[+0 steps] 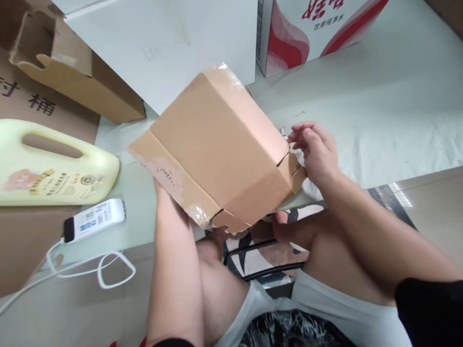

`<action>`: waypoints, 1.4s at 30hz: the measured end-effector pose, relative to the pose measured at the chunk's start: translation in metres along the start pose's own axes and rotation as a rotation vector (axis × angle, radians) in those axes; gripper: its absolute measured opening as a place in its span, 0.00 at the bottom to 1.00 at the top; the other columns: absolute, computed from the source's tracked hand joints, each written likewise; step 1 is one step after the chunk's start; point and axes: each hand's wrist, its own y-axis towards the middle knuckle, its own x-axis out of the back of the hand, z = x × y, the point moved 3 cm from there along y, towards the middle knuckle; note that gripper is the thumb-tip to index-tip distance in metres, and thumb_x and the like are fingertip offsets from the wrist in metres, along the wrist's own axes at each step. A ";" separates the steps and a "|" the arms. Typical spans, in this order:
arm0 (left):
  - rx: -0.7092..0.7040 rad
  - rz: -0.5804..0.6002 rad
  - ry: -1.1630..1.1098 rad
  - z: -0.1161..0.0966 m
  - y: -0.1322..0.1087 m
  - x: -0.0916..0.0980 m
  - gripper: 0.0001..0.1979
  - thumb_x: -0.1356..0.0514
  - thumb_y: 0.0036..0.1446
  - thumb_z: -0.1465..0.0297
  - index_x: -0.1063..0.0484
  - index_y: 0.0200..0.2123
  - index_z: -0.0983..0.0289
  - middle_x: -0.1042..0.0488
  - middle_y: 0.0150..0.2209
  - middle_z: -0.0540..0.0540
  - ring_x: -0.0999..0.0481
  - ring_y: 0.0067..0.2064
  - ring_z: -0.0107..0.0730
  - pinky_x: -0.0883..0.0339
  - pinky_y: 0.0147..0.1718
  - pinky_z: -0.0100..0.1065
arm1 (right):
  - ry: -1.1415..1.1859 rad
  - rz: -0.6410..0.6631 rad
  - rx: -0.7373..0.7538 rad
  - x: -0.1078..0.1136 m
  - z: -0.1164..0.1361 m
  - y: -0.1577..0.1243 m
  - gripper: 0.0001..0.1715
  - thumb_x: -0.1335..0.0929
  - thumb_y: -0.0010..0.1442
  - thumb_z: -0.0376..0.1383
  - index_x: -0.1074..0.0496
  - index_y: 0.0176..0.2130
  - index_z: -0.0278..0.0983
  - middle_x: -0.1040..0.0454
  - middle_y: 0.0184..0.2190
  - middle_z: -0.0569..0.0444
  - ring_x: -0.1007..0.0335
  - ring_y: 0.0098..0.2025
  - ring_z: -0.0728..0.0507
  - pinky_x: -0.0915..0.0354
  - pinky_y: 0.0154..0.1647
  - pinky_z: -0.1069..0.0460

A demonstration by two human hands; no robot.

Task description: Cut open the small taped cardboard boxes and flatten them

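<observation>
A brown cardboard box [210, 140] is tilted above the table, with its flaps and notched tabs sticking out at the near side. Clear tape and torn, whitened patches show on its edges. My left hand [161, 189] reaches up behind the box's left flap and holds it from there; its fingers are hidden. Beside the box's right corner, my right hand [314, 149] has its fingers curled together close to the small folded tab [294, 171]. What those fingers hold, if anything, I cannot make out. Something white [311, 189] lies under that hand.
On the left are a pale yellow jug [61, 166], a white power bank-like device [96, 220] with a white cable [115, 274], and another open cardboard box [108, 94]. White box [162, 43] and red-and-white carton [318, 29] stand behind. The table's front edge runs above my knees.
</observation>
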 end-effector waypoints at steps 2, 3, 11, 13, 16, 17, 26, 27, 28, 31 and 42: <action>0.054 -0.008 -0.053 -0.002 -0.011 -0.005 0.21 0.43 0.62 0.47 0.28 0.37 0.60 0.20 0.35 0.51 0.18 0.42 0.43 0.22 0.50 0.50 | -0.016 0.030 -0.011 0.002 0.002 0.001 0.18 0.32 0.61 0.53 0.26 0.41 0.44 0.24 0.38 0.50 0.27 0.39 0.40 0.32 0.37 0.45; 0.063 0.012 -0.075 -0.004 -0.016 -0.009 0.20 0.41 0.60 0.48 0.27 0.38 0.60 0.19 0.37 0.52 0.18 0.45 0.44 0.23 0.52 0.49 | -0.031 0.071 -0.043 0.001 0.003 0.001 0.16 0.31 0.60 0.51 0.26 0.41 0.44 0.23 0.37 0.51 0.27 0.37 0.41 0.32 0.35 0.46; 0.003 0.058 -0.168 -0.028 -0.031 -0.022 0.18 0.39 0.57 0.53 0.25 0.38 0.63 0.17 0.39 0.59 0.23 0.59 0.50 0.28 0.61 0.51 | -0.056 0.229 -0.198 -0.007 0.004 -0.008 0.14 0.28 0.59 0.45 0.27 0.42 0.41 0.27 0.26 0.57 0.36 0.23 0.48 0.42 0.23 0.51; -0.048 0.092 -0.247 -0.035 -0.033 -0.023 0.23 0.45 0.61 0.49 0.25 0.42 0.63 0.18 0.46 0.61 0.26 0.63 0.49 0.31 0.63 0.50 | -0.058 0.196 -0.219 -0.008 0.001 -0.007 0.14 0.28 0.59 0.45 0.28 0.43 0.42 0.28 0.25 0.57 0.38 0.22 0.48 0.44 0.22 0.52; -0.064 0.238 -0.297 -0.038 -0.037 -0.026 0.31 0.47 0.60 0.41 0.25 0.45 0.61 0.21 0.56 0.61 0.30 0.67 0.52 0.35 0.67 0.52 | 0.036 0.155 -0.278 -0.012 -0.002 -0.005 0.16 0.26 0.58 0.45 0.29 0.43 0.42 0.29 0.24 0.58 0.37 0.21 0.48 0.44 0.21 0.52; -0.063 0.248 -0.278 -0.038 -0.037 -0.026 0.29 0.43 0.58 0.42 0.24 0.45 0.61 0.21 0.57 0.60 0.31 0.68 0.52 0.36 0.67 0.52 | 0.078 0.141 -0.301 -0.014 -0.003 -0.005 0.16 0.26 0.57 0.44 0.29 0.42 0.43 0.29 0.23 0.59 0.37 0.21 0.48 0.43 0.21 0.52; 0.016 -0.034 -0.440 -0.029 -0.015 -0.023 0.10 0.45 0.65 0.70 0.24 0.43 0.64 0.15 0.45 0.57 0.25 0.64 0.40 0.36 0.68 0.43 | 0.485 0.299 -0.361 -0.009 0.011 -0.010 0.25 0.29 0.55 0.58 0.29 0.40 0.41 0.22 0.28 0.57 0.22 0.31 0.43 0.30 0.30 0.50; -0.001 -0.077 -0.480 -0.030 -0.014 -0.024 0.12 0.48 0.68 0.70 0.25 0.44 0.65 0.15 0.45 0.58 0.25 0.64 0.38 0.36 0.67 0.41 | 0.498 0.344 -0.355 -0.010 0.014 -0.011 0.26 0.28 0.54 0.59 0.29 0.40 0.42 0.21 0.29 0.57 0.21 0.32 0.43 0.29 0.31 0.50; -0.006 -0.099 -0.506 -0.030 -0.014 -0.025 0.14 0.50 0.70 0.70 0.25 0.47 0.65 0.15 0.45 0.58 0.25 0.64 0.36 0.36 0.67 0.40 | 0.508 0.389 -0.354 -0.011 0.015 -0.013 0.28 0.27 0.52 0.59 0.29 0.41 0.42 0.20 0.31 0.57 0.20 0.32 0.43 0.29 0.32 0.50; 0.037 -0.083 -0.507 -0.025 -0.017 -0.031 0.17 0.52 0.72 0.67 0.26 0.51 0.65 0.16 0.49 0.60 0.25 0.64 0.35 0.33 0.65 0.38 | 0.523 0.487 -0.367 -0.019 0.015 -0.019 0.32 0.22 0.46 0.56 0.29 0.43 0.43 0.19 0.35 0.58 0.22 0.31 0.46 0.31 0.29 0.52; 0.048 0.001 -0.487 -0.021 -0.024 -0.041 0.09 0.41 0.57 0.67 0.24 0.39 0.61 0.17 0.39 0.55 0.19 0.46 0.38 0.24 0.48 0.35 | 0.424 0.462 -0.387 -0.042 0.014 -0.040 0.31 0.21 0.44 0.56 0.34 0.27 0.38 0.38 0.18 0.63 0.49 0.17 0.55 0.56 0.16 0.54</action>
